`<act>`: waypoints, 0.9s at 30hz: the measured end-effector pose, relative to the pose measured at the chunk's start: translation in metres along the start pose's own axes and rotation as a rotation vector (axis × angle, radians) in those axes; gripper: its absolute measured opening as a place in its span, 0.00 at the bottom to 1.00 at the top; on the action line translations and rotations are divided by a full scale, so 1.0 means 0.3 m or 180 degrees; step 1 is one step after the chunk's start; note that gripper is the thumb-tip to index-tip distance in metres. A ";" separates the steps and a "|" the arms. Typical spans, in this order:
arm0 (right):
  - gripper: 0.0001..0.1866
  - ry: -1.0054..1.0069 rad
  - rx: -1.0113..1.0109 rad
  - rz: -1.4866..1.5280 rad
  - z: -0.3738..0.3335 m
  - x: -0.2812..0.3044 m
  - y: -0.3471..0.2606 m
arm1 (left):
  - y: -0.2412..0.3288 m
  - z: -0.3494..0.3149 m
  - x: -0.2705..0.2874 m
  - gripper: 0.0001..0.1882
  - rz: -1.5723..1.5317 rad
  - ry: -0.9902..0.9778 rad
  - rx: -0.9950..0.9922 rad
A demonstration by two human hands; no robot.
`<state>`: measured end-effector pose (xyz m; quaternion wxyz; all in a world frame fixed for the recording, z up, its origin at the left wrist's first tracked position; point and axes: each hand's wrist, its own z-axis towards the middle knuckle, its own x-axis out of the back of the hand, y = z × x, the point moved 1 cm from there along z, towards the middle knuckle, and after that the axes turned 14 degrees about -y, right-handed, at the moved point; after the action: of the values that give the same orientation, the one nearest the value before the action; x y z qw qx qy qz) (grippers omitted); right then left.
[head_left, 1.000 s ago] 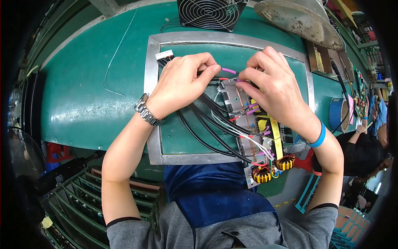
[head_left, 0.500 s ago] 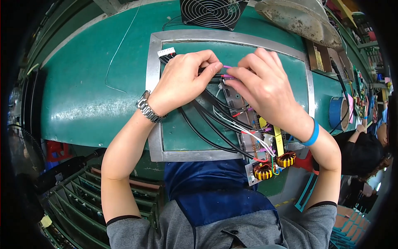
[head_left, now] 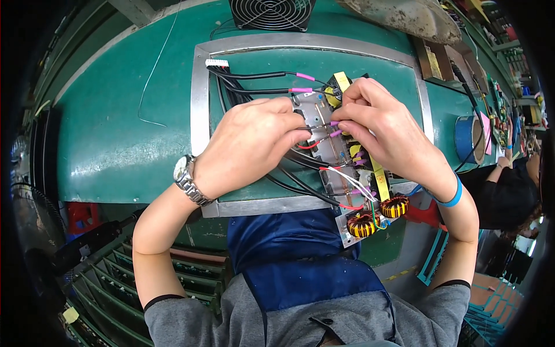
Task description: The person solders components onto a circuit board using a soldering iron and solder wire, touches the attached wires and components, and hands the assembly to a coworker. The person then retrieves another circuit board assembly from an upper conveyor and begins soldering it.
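Observation:
A power circuit board [head_left: 330, 151] with a metal plate, yellow-wrapped parts and two striped coils [head_left: 361, 225] lies in front of me, its near end over the table edge. My left hand [head_left: 254, 134] is closed, thumb and finger pinching a thin black wire at the board's left side. At its right side, my right hand [head_left: 384, 124] pinches a small purple sleeve [head_left: 336, 133] on a wire between thumb and forefinger. Beyond both hands, two black wires with purple sleeves [head_left: 301, 90] run from a white connector [head_left: 217, 63] to the board. More black cables [head_left: 295, 180] pass under my left hand.
A metal frame [head_left: 199, 115] borders the green work surface. At the back stands a black fan [head_left: 272, 13] with a wire grille. To the right are a blue tape roll [head_left: 469, 140] and an open box [head_left: 442, 63]. Slotted racks [head_left: 167, 272] stand below left; another person is at far right.
Both hands have come nearer along the board, to another pair of sleeved wires. The two far wires they covered now lie free of my fingers.

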<state>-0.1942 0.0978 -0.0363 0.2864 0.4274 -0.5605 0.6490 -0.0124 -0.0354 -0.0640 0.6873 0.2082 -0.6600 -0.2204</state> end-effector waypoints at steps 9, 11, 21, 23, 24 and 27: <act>0.05 -0.0332 -0.0059 0.0230 0.049 0.011 0.019 | -0.030 -0.031 -0.052 0.09 0.0032 0.0449 0.0059; 0.06 -0.0384 -0.0069 0.0306 0.056 0.013 0.027 | -0.031 -0.034 -0.032 0.09 -0.0578 -0.0097 0.0444; 0.07 -0.0018 0.0262 0.0093 0.076 -0.037 -0.007 | -0.043 -0.043 -0.044 0.06 -0.0971 0.0331 0.0417; 0.07 0.0084 0.0274 0.0136 0.080 -0.046 -0.012 | -0.043 -0.042 -0.046 0.07 -0.1098 0.0359 0.0420; 0.08 0.0182 0.0288 0.0185 0.082 -0.050 -0.009 | -0.048 -0.039 -0.049 0.07 -0.1228 0.0386 0.0431; 0.10 0.0233 0.0353 -0.0056 0.063 -0.008 -0.013 | -0.058 -0.036 -0.066 0.08 -0.1059 0.0631 0.0419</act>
<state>-0.1854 0.0803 -0.0364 0.2883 0.4234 -0.5090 0.6918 -0.0027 -0.0381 -0.0906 0.6879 0.3796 -0.5586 -0.2658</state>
